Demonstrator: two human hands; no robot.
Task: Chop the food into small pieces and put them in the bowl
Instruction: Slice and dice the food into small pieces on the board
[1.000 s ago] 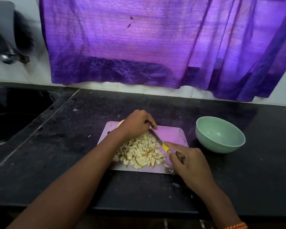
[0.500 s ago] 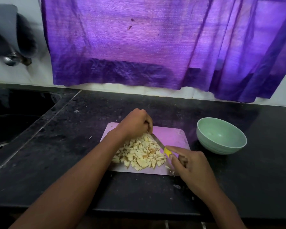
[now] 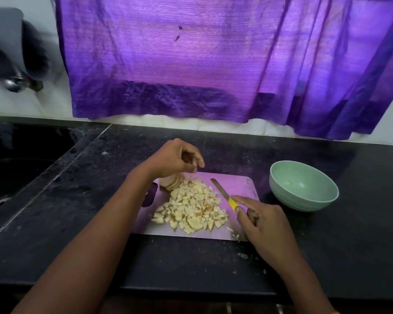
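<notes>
On the board (image 3: 241, 184) lay our chopped pieces (image 3: 191, 207), left of the empty bowl (image 3: 303, 185). Our right hand (image 3: 263, 223) gripped the knife (image 3: 222, 193); our left hand (image 3: 175, 158) hovered above an uncut chunk (image 3: 169, 183), fingers curled, holding nothing we could see.

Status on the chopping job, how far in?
Mostly chopped: a pile of small pieces sits on the cutting board. In hand: right hand grips the knife; left hand is raised above an uncut chunk. Left: cut that chunk and fill the empty bowl.
</notes>
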